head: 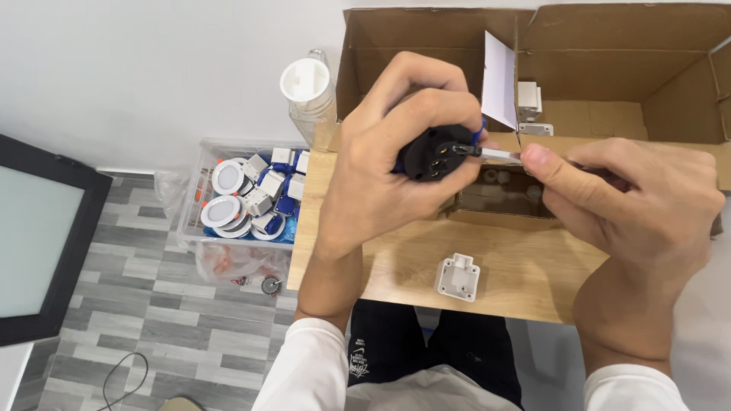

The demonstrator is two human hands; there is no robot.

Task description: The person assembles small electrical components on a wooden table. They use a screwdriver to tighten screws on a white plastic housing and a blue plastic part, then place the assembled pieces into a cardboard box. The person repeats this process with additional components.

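While the person sits at the small wooden table (396,262), the left hand (388,160) is wrapped firmly round a round black plastic part (428,152), lifted clear of the tabletop in front of the open cardboard box (609,68), its face with small brassy contacts turned up towards the head. The right hand (632,202) has its thumb and fingers pinched together on a slim metal tool (499,154), whose tip meets the edge of the black part; the rest of the tool is hidden inside the fist. The part looks light, hard and rigid, moulded with a smooth matt skin that could slip, so I judge the safest hold is around its rim, as it is now, keeping fingers off the contacts and the blue piece (478,131) peeping behind it. A white plastic square housing (458,278) lies on the pale wood grain near the table's front edge, well apart from both hands. To the left, on the grey plank floor, a clear plastic crate (199,221) holds round white fittings and small blue and white pieces, and a clear jar with a white lid (304,80) stands just behind it.
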